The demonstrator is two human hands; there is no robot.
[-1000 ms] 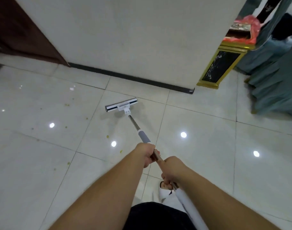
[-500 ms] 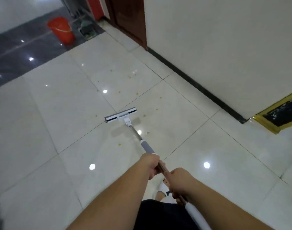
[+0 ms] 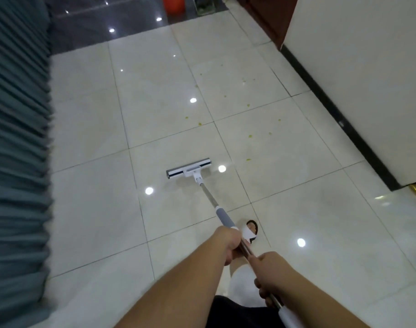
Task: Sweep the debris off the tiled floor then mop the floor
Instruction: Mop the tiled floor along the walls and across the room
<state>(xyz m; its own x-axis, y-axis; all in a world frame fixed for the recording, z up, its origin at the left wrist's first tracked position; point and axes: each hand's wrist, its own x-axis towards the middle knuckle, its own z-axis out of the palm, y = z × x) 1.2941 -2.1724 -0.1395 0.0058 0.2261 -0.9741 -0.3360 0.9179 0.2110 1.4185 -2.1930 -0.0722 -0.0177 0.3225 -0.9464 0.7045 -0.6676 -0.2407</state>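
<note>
A flat mop with a white and grey head (image 3: 189, 168) rests on the glossy cream tiled floor (image 3: 88, 129). Its metal pole (image 3: 208, 194) slants back toward me. My left hand (image 3: 227, 245) grips the pole just below the grey sleeve. My right hand (image 3: 271, 272) grips it lower down, near the white end of the handle. Small yellow-brown debris (image 3: 248, 105) is scattered over the tiles beyond and to the right of the mop head.
A pleated teal fabric cover (image 3: 17, 138) fills the left edge. A white wall with a black baseboard (image 3: 344, 129) runs along the right. An orange bucket (image 3: 172, 3) stands far back on dark tiles. My sandalled foot (image 3: 250, 229) is beside the pole.
My view has swung left: the wall slid to the right and the teal fabric came into view. Both hands keep their grip on the pole, and the mop head now lies short of the debris.
</note>
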